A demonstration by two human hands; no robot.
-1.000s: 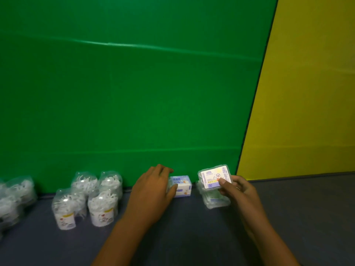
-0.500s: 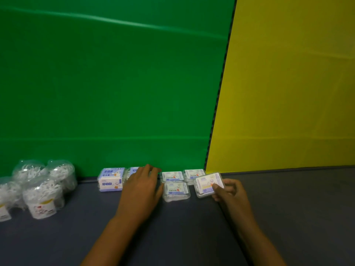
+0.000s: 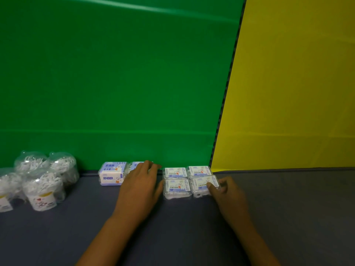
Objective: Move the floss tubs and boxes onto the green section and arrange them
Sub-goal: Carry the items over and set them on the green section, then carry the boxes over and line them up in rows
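Since half a second ago, the flat clear box (image 3: 205,186) held by the right hand (image 3: 227,194) has come down beside its neighbour, completing a two-by-two block of four boxes on the grey section (image 3: 288,208), just short of the green section (image 3: 115,73). Thumb and fingers pinch its right edge. The left hand (image 3: 140,189) lies flat, fingers relaxed, covering one blue-and-white box; another (image 3: 112,173) sits beside it. Clear tubs (image 3: 43,189) full of white floss picks cluster at left.
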